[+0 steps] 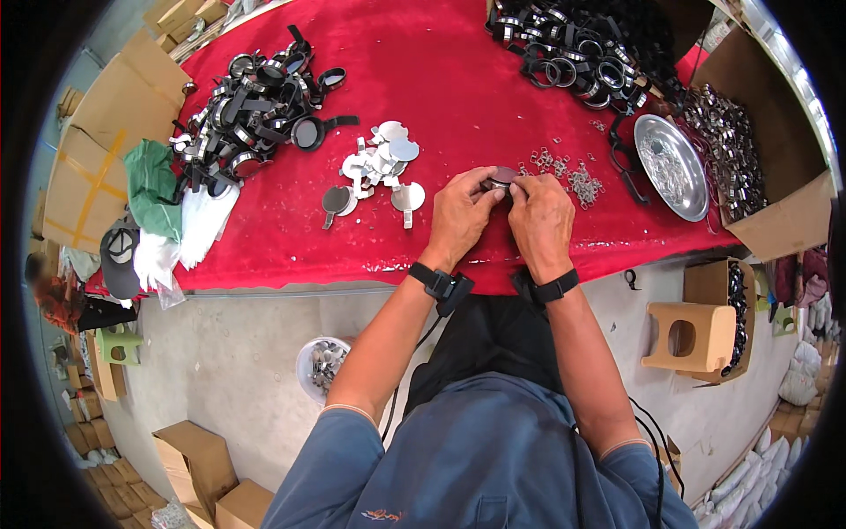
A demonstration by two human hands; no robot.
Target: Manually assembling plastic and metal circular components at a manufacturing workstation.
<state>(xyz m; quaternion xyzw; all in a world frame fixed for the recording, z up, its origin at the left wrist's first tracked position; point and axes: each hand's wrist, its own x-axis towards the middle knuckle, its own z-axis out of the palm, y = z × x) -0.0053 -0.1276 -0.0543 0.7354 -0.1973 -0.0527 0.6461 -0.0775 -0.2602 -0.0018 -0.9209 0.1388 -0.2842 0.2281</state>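
Note:
My left hand (460, 213) and my right hand (542, 222) meet near the front edge of the red-covered table. Between their fingertips is a round metal piece (503, 175) with a dark flat face and a shiny rim; both hands pinch it, and the fingers partly cover it. Left of my hands lies a loose pile of flat silver discs (381, 160) with small tabs. One tabbed disc (407, 199) rests apart, closest to my left hand. Small wire-like metal rings (583, 185) are scattered just right of my right hand.
Black straps with round metal cases (256, 115) heap up at the left; a similar heap (582, 57) is far right. A metal tray (693, 208) of small parts stands beside a cardboard box (780, 220) of shiny pieces. Below are a white bucket (305, 377) and a tan stool (705, 339).

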